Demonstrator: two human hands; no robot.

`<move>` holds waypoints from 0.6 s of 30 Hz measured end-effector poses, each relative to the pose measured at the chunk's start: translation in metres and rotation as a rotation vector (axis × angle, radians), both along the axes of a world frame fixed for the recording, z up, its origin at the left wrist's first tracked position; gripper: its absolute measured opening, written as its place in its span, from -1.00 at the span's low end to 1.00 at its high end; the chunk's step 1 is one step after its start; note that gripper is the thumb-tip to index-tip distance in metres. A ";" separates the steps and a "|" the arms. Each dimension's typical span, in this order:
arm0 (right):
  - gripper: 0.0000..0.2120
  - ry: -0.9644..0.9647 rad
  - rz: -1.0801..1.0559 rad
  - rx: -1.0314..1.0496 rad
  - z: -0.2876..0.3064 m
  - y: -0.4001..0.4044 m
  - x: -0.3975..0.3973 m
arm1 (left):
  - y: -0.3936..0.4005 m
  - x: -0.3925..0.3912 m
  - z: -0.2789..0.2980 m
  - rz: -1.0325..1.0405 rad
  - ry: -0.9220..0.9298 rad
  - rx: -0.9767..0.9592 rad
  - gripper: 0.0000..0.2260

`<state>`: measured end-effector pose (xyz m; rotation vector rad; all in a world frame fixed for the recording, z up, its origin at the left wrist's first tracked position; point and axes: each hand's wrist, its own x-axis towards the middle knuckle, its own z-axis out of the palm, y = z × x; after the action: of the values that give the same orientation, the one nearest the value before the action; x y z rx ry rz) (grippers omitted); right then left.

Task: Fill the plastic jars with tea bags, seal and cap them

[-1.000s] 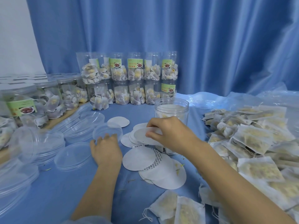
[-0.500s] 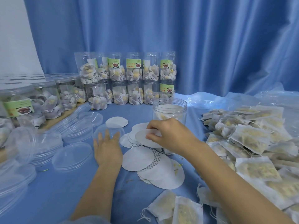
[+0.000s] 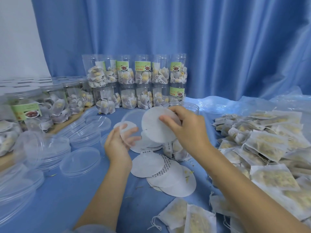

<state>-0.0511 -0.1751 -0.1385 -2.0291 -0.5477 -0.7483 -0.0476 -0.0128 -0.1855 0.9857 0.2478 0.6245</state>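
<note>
**Tea-bag jars: seal disc and clear cap lifted at centre**

Filled jars (image 3: 134, 81) stand stacked at twelve o'clock against the blue curtain (image 3: 185, 39). Loose tea bags (image 3: 265, 145) heap at three o'clock on the blue table (image 3: 67, 199). Behind the hands, the open jar (image 3: 190, 106) is mostly hidden. Right hand (image 3: 188, 128) pinches a white seal disc (image 3: 156, 126) between thumb and fingers. Left hand (image 3: 117, 145) grips a clear cap (image 3: 129, 120), its fingers curled round the edge.

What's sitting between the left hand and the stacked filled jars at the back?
In the head view, clear lids lie on the blue cloth between the left hand and the stacked jars.
</note>
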 end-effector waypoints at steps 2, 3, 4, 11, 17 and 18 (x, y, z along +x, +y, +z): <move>-0.93 0.043 0.036 0.075 0.003 0.001 -0.002 | -0.002 -0.002 0.001 -0.111 0.017 -0.032 -0.84; -0.93 0.048 0.045 0.107 0.004 0.001 -0.004 | -0.002 -0.003 0.002 -0.142 0.012 -0.010 -0.85; -0.93 0.035 0.045 0.130 0.005 0.002 -0.004 | -0.003 -0.003 0.003 -0.172 0.000 0.022 -0.85; -0.82 -0.196 -0.037 -0.104 0.005 0.004 -0.006 | -0.012 -0.006 0.007 -0.371 -0.035 0.052 -0.75; -0.70 -0.135 0.049 -0.202 0.007 0.008 -0.010 | -0.017 -0.006 0.019 -0.429 -0.059 -0.008 -0.52; -0.67 -0.138 0.055 -0.202 0.008 0.007 -0.011 | -0.020 -0.007 0.021 -0.443 -0.063 -0.016 -0.46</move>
<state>-0.0616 -0.1679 -0.1301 -2.1474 -0.7825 -0.8316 -0.0549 -0.0330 -0.1642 0.9644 -0.0248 0.2476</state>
